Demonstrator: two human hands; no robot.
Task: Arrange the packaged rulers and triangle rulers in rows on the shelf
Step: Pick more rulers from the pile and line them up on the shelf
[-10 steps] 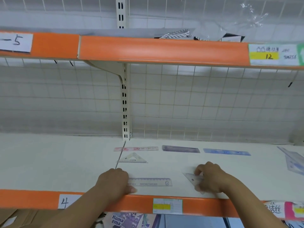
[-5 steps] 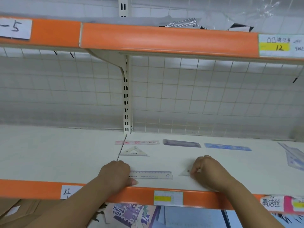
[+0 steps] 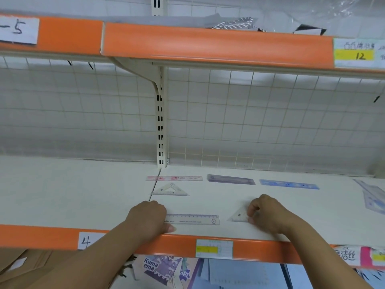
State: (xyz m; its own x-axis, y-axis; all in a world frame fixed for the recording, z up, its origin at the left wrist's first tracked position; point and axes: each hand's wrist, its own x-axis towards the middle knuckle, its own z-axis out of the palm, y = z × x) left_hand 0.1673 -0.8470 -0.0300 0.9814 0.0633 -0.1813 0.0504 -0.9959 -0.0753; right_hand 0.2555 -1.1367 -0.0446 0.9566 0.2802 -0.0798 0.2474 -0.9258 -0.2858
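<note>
Now | L hand curled, grips clear ruler end | R hand arched, pinches triangle ruler corner

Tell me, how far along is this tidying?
Done: pink ruler, grey ruler and blue ruler form a back row, one triangle ruler before them. In hand: left hand holds the clear ruler, right hand pinches a small triangle. Left: loose packets at the far right.

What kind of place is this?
Most likely a retail store aisle, stationery section. Cues: orange shelf-edge strips carrying a price label, a wire-grid back panel, and stock laid in rows, such as the clear ruler the left hand holds and the triangle ruler the right hand pinches.
</note>
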